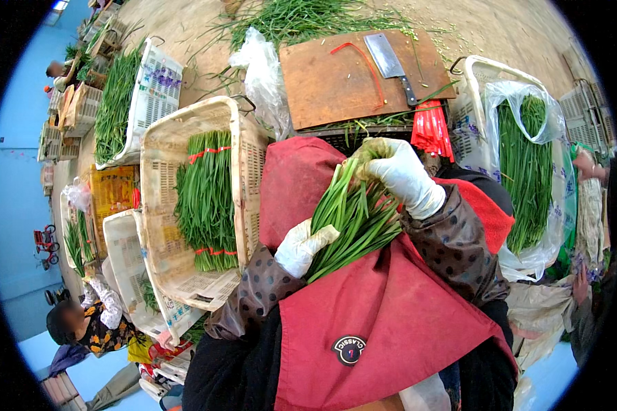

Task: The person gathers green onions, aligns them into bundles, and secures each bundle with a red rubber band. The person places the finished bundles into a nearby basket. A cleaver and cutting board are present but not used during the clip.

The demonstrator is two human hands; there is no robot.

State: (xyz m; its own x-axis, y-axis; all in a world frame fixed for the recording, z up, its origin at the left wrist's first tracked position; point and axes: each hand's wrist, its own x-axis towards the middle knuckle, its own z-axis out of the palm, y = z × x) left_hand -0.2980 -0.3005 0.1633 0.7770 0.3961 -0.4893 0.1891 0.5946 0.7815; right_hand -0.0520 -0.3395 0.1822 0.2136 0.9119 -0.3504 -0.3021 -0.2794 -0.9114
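Observation:
A loose bunch of green garlic chives (347, 221) lies across my lap over a dark red apron (385, 313). My left hand (303, 246), in a white glove, is closed around the leafy part, thumb on top. My right hand (398, 172), gloved too and stained at the fingers, pinches the pale stem ends at the top of the bunch. Its fingertips are partly hidden among the stems. Just beyond my hands, a wooden board (329, 77) rests on a dark crate. A cleaver (385, 55) and a red strip (373, 72) lie on it.
Red ties (432, 131) hang at the board's near corner. To the left, a plastic basket (239, 169) holds banded chives (205, 200); at right, a bag-lined basket (475, 77) holds more chives (527, 174). Loose leaves (298, 20) litter the floor. Other people (97, 318) sit nearby.

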